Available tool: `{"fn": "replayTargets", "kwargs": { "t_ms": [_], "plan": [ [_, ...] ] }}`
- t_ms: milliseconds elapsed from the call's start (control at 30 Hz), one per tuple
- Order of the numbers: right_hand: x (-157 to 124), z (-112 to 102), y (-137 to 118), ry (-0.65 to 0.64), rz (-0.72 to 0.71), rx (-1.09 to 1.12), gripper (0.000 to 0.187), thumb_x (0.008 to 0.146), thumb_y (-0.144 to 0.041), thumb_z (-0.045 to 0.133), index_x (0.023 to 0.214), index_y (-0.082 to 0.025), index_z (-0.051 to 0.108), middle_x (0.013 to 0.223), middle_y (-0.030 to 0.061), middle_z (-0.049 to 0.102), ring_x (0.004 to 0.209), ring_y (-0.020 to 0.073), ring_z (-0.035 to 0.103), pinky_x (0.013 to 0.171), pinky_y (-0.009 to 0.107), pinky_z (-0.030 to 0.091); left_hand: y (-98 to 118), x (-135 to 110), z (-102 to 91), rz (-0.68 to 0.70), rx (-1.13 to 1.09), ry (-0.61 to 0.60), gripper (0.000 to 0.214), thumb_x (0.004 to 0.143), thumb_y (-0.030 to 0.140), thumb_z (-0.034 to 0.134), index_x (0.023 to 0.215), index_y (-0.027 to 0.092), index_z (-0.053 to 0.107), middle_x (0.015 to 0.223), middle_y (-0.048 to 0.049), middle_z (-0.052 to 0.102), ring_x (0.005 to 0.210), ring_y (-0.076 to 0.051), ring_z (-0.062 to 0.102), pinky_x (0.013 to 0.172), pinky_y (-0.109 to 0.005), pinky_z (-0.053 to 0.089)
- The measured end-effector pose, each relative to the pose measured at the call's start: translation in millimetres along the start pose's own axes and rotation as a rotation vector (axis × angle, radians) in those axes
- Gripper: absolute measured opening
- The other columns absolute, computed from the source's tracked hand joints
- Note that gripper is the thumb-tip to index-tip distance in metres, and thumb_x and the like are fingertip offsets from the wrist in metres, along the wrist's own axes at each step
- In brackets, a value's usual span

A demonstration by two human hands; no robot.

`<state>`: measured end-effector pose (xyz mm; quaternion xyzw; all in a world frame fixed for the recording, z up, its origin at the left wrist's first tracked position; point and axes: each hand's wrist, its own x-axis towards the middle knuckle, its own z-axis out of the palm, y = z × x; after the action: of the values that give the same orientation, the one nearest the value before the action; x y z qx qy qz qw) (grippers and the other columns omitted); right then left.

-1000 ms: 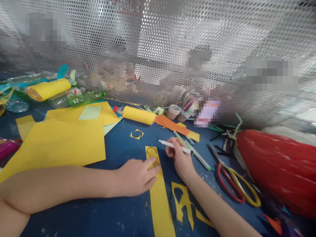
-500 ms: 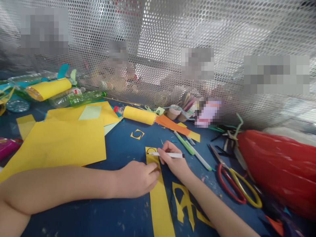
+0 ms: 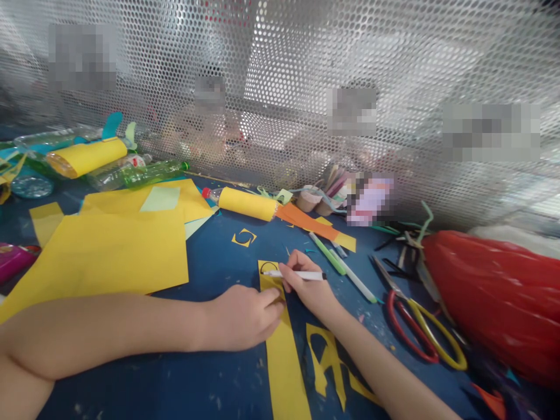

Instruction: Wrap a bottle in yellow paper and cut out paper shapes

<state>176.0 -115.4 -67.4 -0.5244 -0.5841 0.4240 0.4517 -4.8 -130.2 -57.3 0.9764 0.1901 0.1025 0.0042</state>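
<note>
My right hand [image 3: 306, 280] is closed around a white marker [image 3: 301, 275] with a black end. Its tip touches the upper end of a long yellow paper strip [image 3: 286, 367], at a black curved line [image 3: 268, 264] like part of a circle. My left hand [image 3: 245, 318] lies across the strip just below, its fingers curled and pressed together, holding the paper down on the blue table [image 3: 205, 385]. Part of the strip is hidden under these fingers. Beside my right forearm lies a yellow paper offcut [image 3: 335, 373] with curved cut-outs.
Large yellow sheets [image 3: 126, 251] lie to the left. A bottle wrapped in yellow paper [image 3: 247, 204] rests farther back, near orange paper [image 3: 306, 220]. Scissors [image 3: 411, 315] and a red plastic bag [image 3: 494, 297] are on the right. A perforated metal screen [image 3: 280, 64] rises behind.
</note>
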Motion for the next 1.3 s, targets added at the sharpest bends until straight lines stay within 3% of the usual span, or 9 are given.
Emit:
{"fn": "replayTargets", "kwargs": {
  "t_ms": [333, 533, 633, 1300],
  "plan": [
    [-1, 0, -3, 0.000, -0.016, 0.027, 0.030, 0.078, -0.037, 0.060, 0.063, -0.023, 0.038, 0.041, -0.0087, 0.047, 0.039, 0.0085, 0.038, 0.043, 0.021, 0.030, -1, 0, 2.0, 0.005, 0.008, 0.010, 0.032, 0.093, 0.026, 0.029, 0.108, 0.012, 0.054, 0.109, -0.0105, 0.059, 0.062, -0.016, 0.060, 0.048, -0.031, 0.048],
    [2, -6, -2, 0.289, -0.038, 0.041, 0.028, 0.076, -0.025, 0.054, 0.058, -0.023, 0.032, 0.037, -0.0100, 0.037, 0.036, 0.0068, 0.029, 0.039, 0.021, 0.021, 0, -1, 2.7, -0.001, 0.008, 0.010, 0.035, 0.094, 0.026, 0.027, 0.112, 0.013, 0.053, 0.115, -0.0121, 0.057, 0.062, -0.016, 0.061, 0.048, -0.032, 0.049],
    [3, -10, 5, 0.357, -0.014, 0.063, 0.027, 0.074, -0.023, 0.054, 0.058, -0.023, 0.032, 0.038, -0.0106, 0.033, 0.037, 0.0067, 0.027, 0.038, 0.021, 0.019, 0, -1, 2.5, -0.007, 0.004, 0.010, 0.036, 0.095, 0.026, 0.025, 0.114, 0.013, 0.053, 0.117, -0.0119, 0.057, 0.062, -0.016, 0.061, 0.047, -0.032, 0.049],
    [5, -12, 7, 0.330, -0.007, -0.068, 0.028, 0.072, -0.022, 0.051, 0.055, -0.023, 0.029, 0.042, -0.0100, 0.028, 0.039, 0.0067, 0.026, 0.039, 0.022, 0.019, -1, -1, 0.8, -0.006, -0.010, 0.011, 0.036, 0.095, 0.026, 0.026, 0.114, 0.012, 0.052, 0.115, -0.0128, 0.057, 0.063, -0.016, 0.062, 0.047, -0.031, 0.049]
  ]
}}
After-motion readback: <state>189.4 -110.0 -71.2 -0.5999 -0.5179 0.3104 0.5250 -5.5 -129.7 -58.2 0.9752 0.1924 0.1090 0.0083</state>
